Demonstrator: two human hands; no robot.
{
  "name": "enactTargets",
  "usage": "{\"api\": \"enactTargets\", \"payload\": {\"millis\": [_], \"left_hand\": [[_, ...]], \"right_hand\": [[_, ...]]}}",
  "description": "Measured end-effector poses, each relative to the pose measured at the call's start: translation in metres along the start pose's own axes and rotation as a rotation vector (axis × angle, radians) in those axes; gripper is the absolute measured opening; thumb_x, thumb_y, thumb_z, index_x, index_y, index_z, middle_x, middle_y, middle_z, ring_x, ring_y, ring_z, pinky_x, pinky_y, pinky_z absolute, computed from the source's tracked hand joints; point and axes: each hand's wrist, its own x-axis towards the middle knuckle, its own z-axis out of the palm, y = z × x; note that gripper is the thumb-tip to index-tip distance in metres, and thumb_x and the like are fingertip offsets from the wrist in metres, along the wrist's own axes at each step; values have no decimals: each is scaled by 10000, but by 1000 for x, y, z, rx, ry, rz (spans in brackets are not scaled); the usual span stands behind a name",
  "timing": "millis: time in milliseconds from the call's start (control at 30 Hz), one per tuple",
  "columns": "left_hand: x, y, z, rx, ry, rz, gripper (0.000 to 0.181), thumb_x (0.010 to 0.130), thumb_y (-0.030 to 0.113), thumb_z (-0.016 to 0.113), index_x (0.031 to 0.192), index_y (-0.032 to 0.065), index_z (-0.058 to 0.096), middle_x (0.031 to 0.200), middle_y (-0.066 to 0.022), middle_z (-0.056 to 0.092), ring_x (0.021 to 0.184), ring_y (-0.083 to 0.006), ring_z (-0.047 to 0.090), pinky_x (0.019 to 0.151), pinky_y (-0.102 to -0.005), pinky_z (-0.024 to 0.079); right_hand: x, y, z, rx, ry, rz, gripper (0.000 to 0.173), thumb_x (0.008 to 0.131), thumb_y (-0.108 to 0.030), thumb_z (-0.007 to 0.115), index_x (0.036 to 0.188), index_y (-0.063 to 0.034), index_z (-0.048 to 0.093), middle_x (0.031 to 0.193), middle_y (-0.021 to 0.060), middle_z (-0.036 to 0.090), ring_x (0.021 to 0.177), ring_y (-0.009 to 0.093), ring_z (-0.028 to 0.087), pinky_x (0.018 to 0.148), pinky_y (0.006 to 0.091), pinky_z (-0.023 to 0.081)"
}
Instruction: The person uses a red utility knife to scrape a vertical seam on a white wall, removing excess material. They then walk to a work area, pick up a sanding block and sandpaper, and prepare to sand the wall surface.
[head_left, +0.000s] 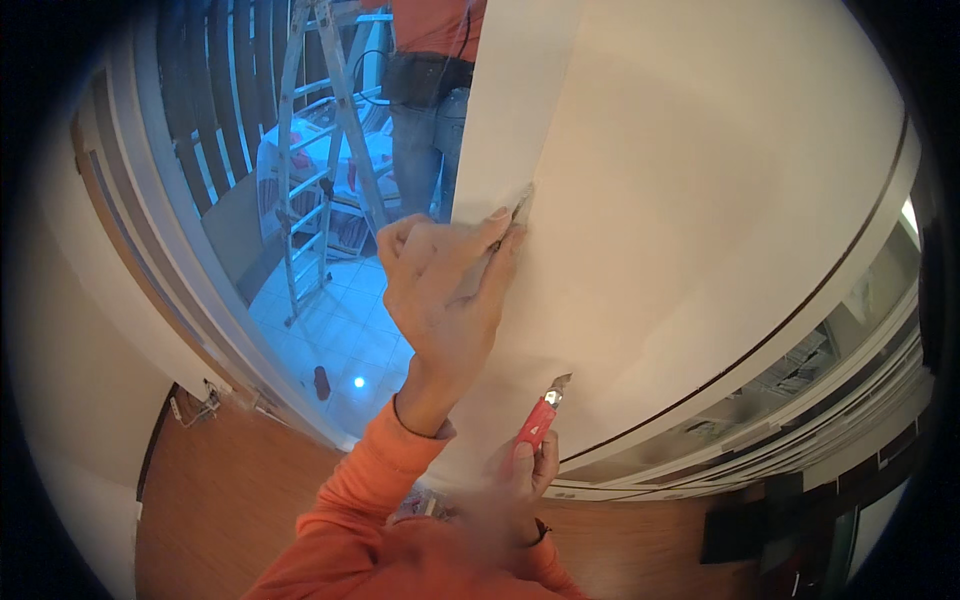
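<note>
My left hand (446, 289), in an orange sleeve, is raised to the inside corner of the cream wall (660, 187). Between its thumb and finger it pinches a small thin dark piece (516, 214); what this is cannot be made out. The piece's upper end meets the wall's corner line or lies just in front of it. Lower down, my right hand (536, 469) grips a red utility knife (535, 427). The knife's metal blade (562, 381) points up and to the right, in front of the wall; whether it touches the surface is unclear.
Through the doorway on the left, an aluminium stepladder (307, 172) stands on white floor tiles (352, 300). A person (427, 97) is beside it, near a covered stack (337, 165). Cables (206, 399) lie by the left wall on the wooden floor (217, 480).
</note>
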Motion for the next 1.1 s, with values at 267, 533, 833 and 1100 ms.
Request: {"api": "enactTargets", "payload": {"millis": [267,533,833,1100], "left_hand": [[-19,7,-10,188,-216,90,417,659,4,760,1051,147,742,883,27,613,836,-218,473,782,-333,362],[-10,0,-8,184,-242,299,383,642,19,798,1005,133,755,870,10,611,808,-198,505,791,-346,403],[31,-27,-36,274,-450,657,271,639,220,821,902,230,757,1115,77,697,1057,-235,582,836,-386,411],[28,-46,-24,212,-340,755,181,747,240,769,923,251,729,1161,102,690,1086,-269,583,808,-377,430]], "right_hand": [[14,1,-9,32,-32,5,236,994,-255,522,999,-39,426,607,74,525,475,115,474,442,245,393],[15,1,-15,45,-63,20,190,980,-202,505,982,-27,432,610,70,533,478,122,477,442,260,392],[14,-2,-7,57,2,4,158,981,-180,510,975,-37,444,593,44,500,468,100,454,438,251,399],[12,0,-10,36,3,28,168,979,-193,532,980,-47,448,601,29,493,469,94,449,444,251,406]]}}
